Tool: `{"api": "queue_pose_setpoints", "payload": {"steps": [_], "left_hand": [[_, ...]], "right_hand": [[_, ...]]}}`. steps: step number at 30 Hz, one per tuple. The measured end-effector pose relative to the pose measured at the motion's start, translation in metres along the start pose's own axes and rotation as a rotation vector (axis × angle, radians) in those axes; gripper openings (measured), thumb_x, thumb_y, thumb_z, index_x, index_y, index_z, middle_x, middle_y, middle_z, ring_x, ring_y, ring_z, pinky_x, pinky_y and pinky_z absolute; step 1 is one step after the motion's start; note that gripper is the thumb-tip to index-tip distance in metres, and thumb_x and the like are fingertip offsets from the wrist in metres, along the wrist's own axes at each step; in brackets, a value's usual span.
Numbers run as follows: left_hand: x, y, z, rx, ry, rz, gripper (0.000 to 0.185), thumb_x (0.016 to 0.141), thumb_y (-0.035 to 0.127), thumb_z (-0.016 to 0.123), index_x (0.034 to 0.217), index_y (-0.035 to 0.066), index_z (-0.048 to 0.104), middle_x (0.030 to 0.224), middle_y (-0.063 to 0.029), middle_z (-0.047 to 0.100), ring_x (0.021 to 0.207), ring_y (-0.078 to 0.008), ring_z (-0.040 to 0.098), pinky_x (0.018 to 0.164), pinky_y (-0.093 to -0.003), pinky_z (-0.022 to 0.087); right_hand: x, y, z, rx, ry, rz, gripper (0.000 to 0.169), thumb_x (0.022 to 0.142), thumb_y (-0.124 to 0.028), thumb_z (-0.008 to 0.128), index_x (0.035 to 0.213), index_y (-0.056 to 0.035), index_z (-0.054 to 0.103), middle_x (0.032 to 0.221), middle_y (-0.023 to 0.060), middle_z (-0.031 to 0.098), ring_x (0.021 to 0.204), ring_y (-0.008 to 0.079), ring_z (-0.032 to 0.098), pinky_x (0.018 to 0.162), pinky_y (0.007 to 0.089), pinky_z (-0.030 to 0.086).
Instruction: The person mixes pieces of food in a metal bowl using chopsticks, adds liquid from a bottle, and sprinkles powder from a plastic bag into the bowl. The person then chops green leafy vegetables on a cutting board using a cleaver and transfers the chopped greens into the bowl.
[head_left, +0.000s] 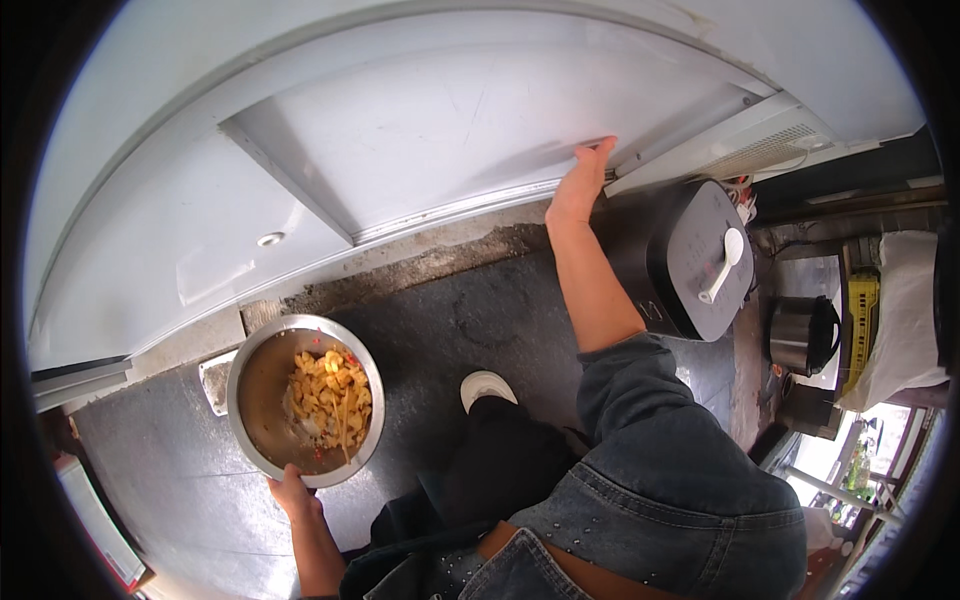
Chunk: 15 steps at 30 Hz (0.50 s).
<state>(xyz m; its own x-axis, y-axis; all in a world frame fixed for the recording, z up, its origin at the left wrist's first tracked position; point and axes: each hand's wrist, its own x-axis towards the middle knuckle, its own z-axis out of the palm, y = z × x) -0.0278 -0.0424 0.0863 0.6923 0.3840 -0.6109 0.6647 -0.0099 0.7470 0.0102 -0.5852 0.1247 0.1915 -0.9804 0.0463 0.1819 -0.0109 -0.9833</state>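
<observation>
My left hand (294, 491) grips the near rim of a round metal bowl (259, 397) at the lower left. Yellowish food pieces (330, 386) with red bits lie in the bowl, and a pair of wooden chopsticks (343, 427) rests on them. My right hand (586, 176) reaches forward to a white sliding cabinet door (427, 112), its fingers extended at the lower right part of the panel. Whether the fingertips touch the panel is unclear. A recessed round handle (270, 238) shows on the neighbouring white panel (180, 247).
A dark appliance (694, 262) with a white rice paddle (726, 264) on its lid stands right of my right forearm. Farther right are a dark cooker (802, 335) and a yellow crate (862, 322). A white box (97, 517) lies at the lower left. My shoe (487, 386) is on the dark floor.
</observation>
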Motion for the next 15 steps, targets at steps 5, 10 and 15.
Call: {"api": "queue_pose_setpoints", "payload": {"steps": [5, 10, 15], "left_hand": [[-0.009, -0.002, 0.003, 0.13, 0.172, 0.025, 0.034, 0.079, 0.005, 0.063, 0.11, -0.003, 0.052, 0.089, -0.0103, 0.06, 0.07, -0.0196, 0.058, 0.059, -0.0325, 0.049], [-0.025, 0.015, 0.045, 0.121, 0.098, 0.076, 0.037, 0.073, -0.003, 0.055, 0.11, 0.001, 0.054, 0.096, -0.0112, 0.064, 0.087, -0.019, 0.06, 0.078, -0.0315, 0.047], [-0.035, 0.019, 0.042, 0.12, 0.114, 0.05, 0.037, 0.074, -0.004, 0.054, 0.111, 0.0, 0.054, 0.098, -0.0109, 0.063, 0.088, -0.0192, 0.06, 0.079, -0.0314, 0.047]], "right_hand": [[-0.017, 0.02, -0.036, 0.059, -0.142, 0.161, 0.049, 0.096, -0.029, 0.048, 0.136, -0.0034, 0.038, 0.141, 0.0112, 0.04, 0.13, 0.0215, 0.035, 0.111, 0.0334, 0.022], [0.066, -0.021, -0.052, -0.312, 0.084, -0.065, 0.04, 0.092, -0.036, 0.039, 0.115, -0.0062, 0.053, 0.113, 0.0053, 0.054, 0.093, 0.0177, 0.049, 0.082, 0.0314, 0.039], [0.062, -0.005, -0.016, -0.092, 0.18, 0.007, 0.046, 0.086, -0.036, 0.043, 0.115, -0.0006, 0.053, 0.111, 0.0123, 0.055, 0.094, 0.0224, 0.052, 0.085, 0.0334, 0.04]]}}
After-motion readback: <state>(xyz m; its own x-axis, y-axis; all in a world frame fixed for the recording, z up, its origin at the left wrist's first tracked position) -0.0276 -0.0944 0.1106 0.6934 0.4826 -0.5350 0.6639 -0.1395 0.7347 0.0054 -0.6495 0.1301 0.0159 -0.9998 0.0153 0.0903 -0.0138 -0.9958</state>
